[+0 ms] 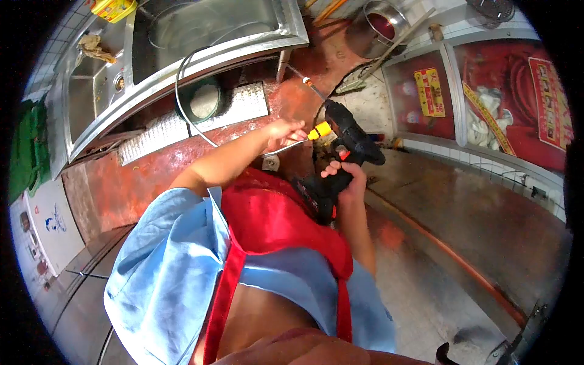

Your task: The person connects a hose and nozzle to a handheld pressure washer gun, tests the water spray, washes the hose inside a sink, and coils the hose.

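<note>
A black cordless spray tool with a battery block at its base lies across the front of the red apron. My right hand is wrapped round its handle. On the tool's left side sits a yellow connector. My left hand is closed round the thin pale hose just beside that connector. The hose loops from there back towards the sink. A thin lance with an orange and white tip extends forward from the tool.
Ahead on the left is a steel sink, with a yellow tub and a cloth by it. A round container is underneath. A steel pot stands ahead. Red glass-fronted cabinets line the right.
</note>
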A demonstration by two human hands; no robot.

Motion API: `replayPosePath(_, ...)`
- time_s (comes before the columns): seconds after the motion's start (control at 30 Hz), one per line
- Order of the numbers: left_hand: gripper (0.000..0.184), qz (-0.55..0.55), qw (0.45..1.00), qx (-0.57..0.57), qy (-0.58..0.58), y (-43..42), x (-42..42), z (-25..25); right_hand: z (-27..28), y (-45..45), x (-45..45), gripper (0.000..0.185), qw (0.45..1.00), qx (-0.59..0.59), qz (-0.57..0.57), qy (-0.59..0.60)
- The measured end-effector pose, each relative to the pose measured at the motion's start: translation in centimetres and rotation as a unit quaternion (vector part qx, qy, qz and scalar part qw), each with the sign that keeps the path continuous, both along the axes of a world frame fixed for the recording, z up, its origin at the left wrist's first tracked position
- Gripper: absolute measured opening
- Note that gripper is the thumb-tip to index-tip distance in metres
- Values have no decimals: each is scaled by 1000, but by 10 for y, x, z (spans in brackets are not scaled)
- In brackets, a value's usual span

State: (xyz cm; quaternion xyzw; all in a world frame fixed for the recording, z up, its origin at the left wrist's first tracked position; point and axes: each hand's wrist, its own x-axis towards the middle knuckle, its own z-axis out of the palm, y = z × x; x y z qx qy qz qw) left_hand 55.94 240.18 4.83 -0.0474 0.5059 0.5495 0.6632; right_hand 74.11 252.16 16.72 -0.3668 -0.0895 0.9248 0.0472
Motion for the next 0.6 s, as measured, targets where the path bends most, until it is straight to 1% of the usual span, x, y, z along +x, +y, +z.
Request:
replayPosePath(0.07, 34, 80, 994, -17, -69, 11, -10, -29, 3, -2, 8, 17, 999, 30, -6, -22)
replayPosePath(0.1, 35, 105, 990, -20, -91, 20, -18, -46, -3, -2, 16, 12, 997, 51, -1, -54)
replayPosePath(0.13, 36, 133, 986, -32, -91, 29, -23, -52, -3, -3, 22, 12, 998, 38, -6, -53)
replayPosePath(0.2, 39, 159, 980, -47, -112, 52, -31, -80, -1, -5, 32, 11, 998, 12, -14, -52)
replayPosePath(0.23, 40, 176, 976, -47, -117, 62, -31, -79, 7, -8, 31, 13, 996, 37, 2, -78)
replayPosePath(0.3, 41, 208, 968, -48, -128, 85, -29, -76, 17, -13, 35, 15, 995, 49, -12, -83)
replayPosePath(0.37, 41, 258, 952, -11, -164, 106, -25, -88, 24, -19, 37, 17, 994, 55, -19, -90)
replayPosePath(0.4, 41, 281, 942, 7, -182, 112, -23, -90, 26, -21, 39, 22, 994, 63, -15, -87)
replayPosePath(0.47, 42, 326, 911, 44, -247, 120, -20, -96, 27, -26, 43, 38, 994, 78, -9, -81)
replayPosePath(0.53, 43, 362, 876, 75, -310, 128, -17, -96, 28, -26, 47, 38, 994, 71, -23, -74)
replayPosePath(0.57, 48, 371, 872, 99, -304, 129, -16, -97, 27, -26, 50, 38, 995, 64, -26, -75)
replayPosePath(0.6, 49, 372, 871, 105, -305, 130, -14, -101, 26, -27, 53, 38, 995, 55, -30, -75)
